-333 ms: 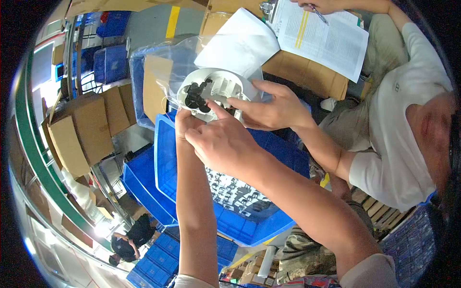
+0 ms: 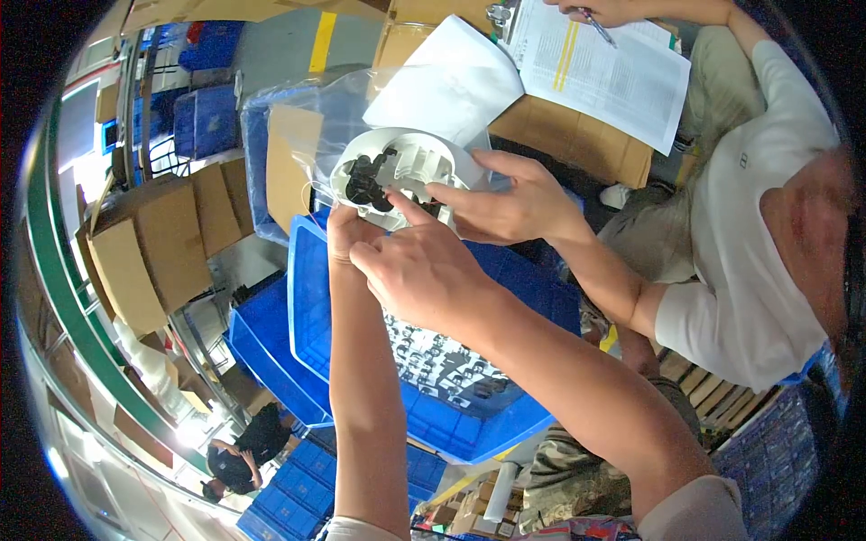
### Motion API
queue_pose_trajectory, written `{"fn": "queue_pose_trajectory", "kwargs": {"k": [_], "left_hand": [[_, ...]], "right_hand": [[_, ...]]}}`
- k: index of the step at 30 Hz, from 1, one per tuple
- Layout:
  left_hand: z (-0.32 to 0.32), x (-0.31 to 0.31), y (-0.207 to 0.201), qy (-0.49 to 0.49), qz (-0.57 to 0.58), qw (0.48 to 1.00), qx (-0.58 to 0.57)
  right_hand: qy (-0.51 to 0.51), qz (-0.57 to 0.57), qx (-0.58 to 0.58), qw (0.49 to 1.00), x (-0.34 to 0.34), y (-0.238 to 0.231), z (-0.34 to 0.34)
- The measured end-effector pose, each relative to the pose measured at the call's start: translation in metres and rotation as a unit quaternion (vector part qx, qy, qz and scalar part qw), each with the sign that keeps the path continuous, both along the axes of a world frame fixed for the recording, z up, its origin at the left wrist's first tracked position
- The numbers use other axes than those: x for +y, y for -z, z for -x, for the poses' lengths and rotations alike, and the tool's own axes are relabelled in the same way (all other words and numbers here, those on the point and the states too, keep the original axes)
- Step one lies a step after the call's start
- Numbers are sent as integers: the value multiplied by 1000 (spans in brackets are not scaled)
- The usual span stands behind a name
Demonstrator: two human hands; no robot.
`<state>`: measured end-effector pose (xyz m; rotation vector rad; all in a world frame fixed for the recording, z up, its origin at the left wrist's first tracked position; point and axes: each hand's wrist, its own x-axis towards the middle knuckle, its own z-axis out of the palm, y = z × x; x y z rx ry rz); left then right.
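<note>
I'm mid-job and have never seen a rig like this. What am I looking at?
There is no machine here: a person works bare-handed, seen from a wide fisheye camera on their head, so edges bend. Their left hand holds a white housing by its lower-left edge; their right hand points at the black part inside, though contact is unclear. A co-worker's hand grips the housing's right side. Beneath is a blue bin with small dark and light pieces in it. At the upper right, printed sheets lie on cardboard.

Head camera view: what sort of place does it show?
Probably a factory or warehouse work area: a blue bin of small parts, a cardboard box and printed sheets suggest it.
</note>
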<state>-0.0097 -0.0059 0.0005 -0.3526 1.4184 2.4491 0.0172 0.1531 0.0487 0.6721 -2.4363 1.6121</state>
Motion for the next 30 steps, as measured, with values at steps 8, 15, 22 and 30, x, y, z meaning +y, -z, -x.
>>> {"fn": "queue_pose_trajectory", "kwargs": {"k": [8, 15, 22, 30], "left_hand": [[0, -13, 10, 17, 30, 999, -36], [6, -22, 22, -3, 1, 995, -102], [7, -9, 11, -7, 24, 995, -97], [3, -11, 12, -46, 15, 993, -106]], "right_hand": [[-9, 0, -5, 1000, 3, -2, 2], [-1, 2, -1, 1000, 0, 0, 1], [-3, -24, 1, 1000, 4, -2, -2], [30, -40, -1, 999, 7, -5, -9]]}}
